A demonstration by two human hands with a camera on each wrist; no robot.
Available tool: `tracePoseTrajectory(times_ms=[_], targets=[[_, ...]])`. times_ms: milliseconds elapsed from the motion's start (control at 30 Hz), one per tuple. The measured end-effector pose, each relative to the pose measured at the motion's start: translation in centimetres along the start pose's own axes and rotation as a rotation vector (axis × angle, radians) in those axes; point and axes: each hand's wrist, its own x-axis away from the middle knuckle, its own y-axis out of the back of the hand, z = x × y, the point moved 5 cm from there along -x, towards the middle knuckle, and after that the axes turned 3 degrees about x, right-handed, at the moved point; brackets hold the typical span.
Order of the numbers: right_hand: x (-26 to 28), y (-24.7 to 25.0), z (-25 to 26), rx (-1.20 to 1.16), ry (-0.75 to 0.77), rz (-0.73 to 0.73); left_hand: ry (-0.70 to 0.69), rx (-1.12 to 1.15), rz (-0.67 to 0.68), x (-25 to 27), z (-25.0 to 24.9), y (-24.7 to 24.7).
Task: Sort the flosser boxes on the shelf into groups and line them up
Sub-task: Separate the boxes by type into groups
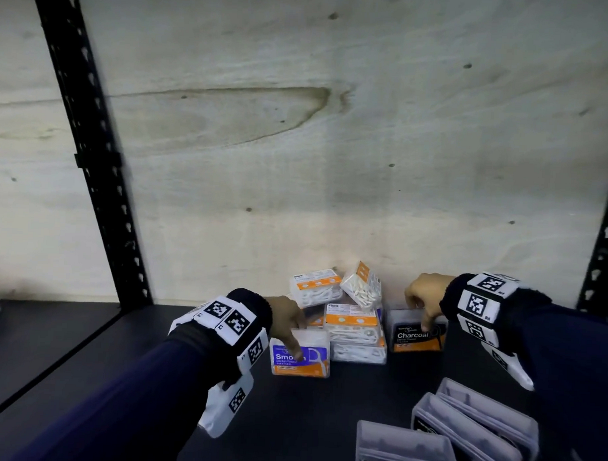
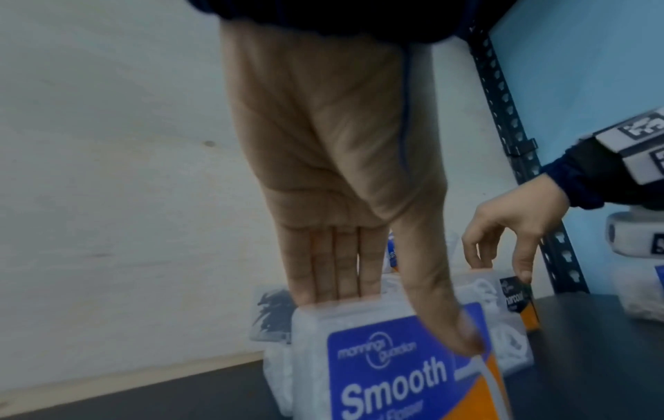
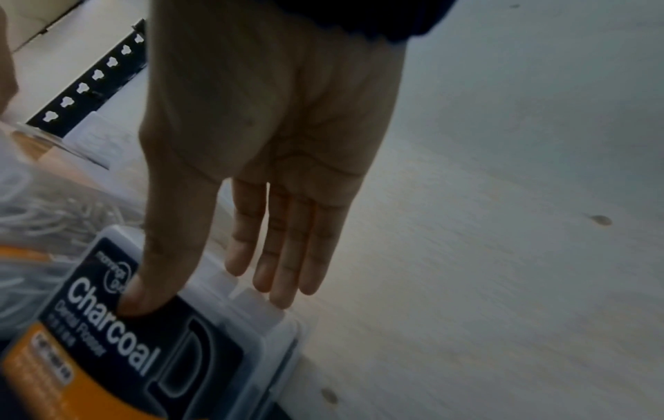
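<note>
Pinching upright boxes thumb-to-fingers, left hand (image 1: 285, 317) holds Smooth box (image 1: 300, 357), right hand (image 1: 427, 296) holds Charcoal box (image 1: 417, 332).

Under the left hand (image 1: 286, 316), the clear plastic flosser box (image 1: 300, 354) carries a blue label with white "Smooth" lettering above an orange band. Under the right hand (image 1: 427, 296), the clear plastic box (image 1: 417, 332) has a black "Charcoal" label over orange. Between the hands, piled clear boxes (image 1: 351, 321) show orange-and-white labels. Black-and-white square-patterned markers (image 1: 229, 317) band both dark blue sleeves (image 1: 124, 407).
</note>
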Motion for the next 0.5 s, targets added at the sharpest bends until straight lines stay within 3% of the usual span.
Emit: tracePoseTrajectory(times_ms=[333,500], targets=[[2.3,-0.5,-0.4,-0.009,-0.076,0.055,-0.039,-0.143,-0.045,2.4,-0.8,0.7],[5.2,2.3,0.6,-0.021,-0.026,-0.034,-0.034,-0.119,-0.058,6.3,-0.4,3.0]])
